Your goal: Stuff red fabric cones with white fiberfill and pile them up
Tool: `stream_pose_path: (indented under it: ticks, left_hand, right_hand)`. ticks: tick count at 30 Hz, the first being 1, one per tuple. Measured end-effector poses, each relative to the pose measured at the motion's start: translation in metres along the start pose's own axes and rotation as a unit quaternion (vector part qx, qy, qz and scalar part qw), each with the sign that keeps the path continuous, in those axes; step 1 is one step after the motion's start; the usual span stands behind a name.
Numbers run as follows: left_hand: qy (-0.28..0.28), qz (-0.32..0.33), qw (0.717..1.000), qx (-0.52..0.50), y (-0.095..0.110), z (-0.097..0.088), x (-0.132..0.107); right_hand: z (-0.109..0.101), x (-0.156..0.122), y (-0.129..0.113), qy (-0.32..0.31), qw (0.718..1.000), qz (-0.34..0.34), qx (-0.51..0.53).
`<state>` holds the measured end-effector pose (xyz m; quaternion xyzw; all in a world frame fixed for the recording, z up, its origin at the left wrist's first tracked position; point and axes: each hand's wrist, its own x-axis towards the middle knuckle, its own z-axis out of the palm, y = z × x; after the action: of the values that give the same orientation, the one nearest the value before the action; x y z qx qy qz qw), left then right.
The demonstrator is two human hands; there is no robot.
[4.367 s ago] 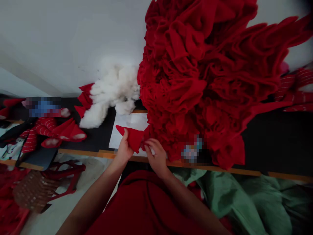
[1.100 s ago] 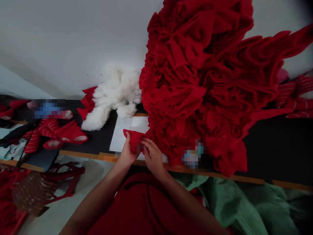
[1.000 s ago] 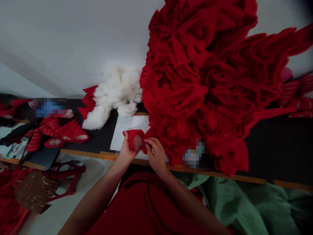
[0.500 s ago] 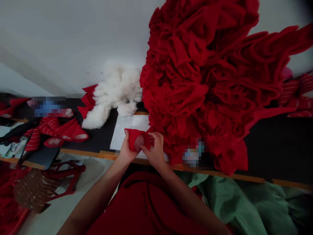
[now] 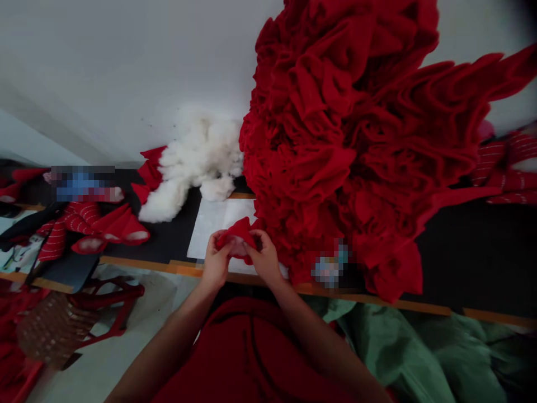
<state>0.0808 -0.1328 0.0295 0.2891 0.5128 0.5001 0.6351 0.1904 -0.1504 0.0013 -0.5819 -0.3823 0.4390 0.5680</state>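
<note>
Both my hands sit at the table's near edge, holding a small bunched piece of red cloth (image 5: 240, 234) between them. My left hand (image 5: 216, 262) grips its left side, and my right hand (image 5: 264, 258) pinches its right side. A pale patch shows inside its opening, perhaps stuffing, though I cannot tell. Under my hands lies a white paper sheet (image 5: 212, 232). A huge heap of ruffled red cloth (image 5: 331, 145) rises just beyond my right hand, and a white cotton pile (image 5: 197, 168) lies to the left of it.
The black tabletop (image 5: 474, 252) has an orange wooden edge and meets a white wall. Red-and-white striped cloth pieces (image 5: 71, 224) lie at the left. Green fabric (image 5: 403, 352) lies below the table's right side, and a red chair with a woven seat (image 5: 59, 324) stands at lower left.
The pointed red piece, earlier held out flatter, is now gathered into a rounded bunch. My hands have closed in around it, with my right hand moved over from the heap's edge.
</note>
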Motion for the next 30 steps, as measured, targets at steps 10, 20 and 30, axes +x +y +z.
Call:
stream_pose_path:
  ticks: [10, 20, 30]
  left_hand:
    - [0.022, 0.117, 0.953, 0.278, -0.007, 0.001, 0.009]
    - [-0.022, 0.210, 0.857, 0.471, 0.005, 0.001, 0.009]
    - [-0.042, 0.109, 0.966, 0.233, 0.001, 0.002, 0.001]
  right_hand:
    - [-0.002, 0.003, 0.002, 0.063, 0.990, -0.025, -0.122]
    - [-0.004, -0.006, 0.005, 0.004, 0.990, -0.097, -0.106]
    - [-0.003, -0.005, 0.004, 0.057, 0.991, -0.050, -0.107]
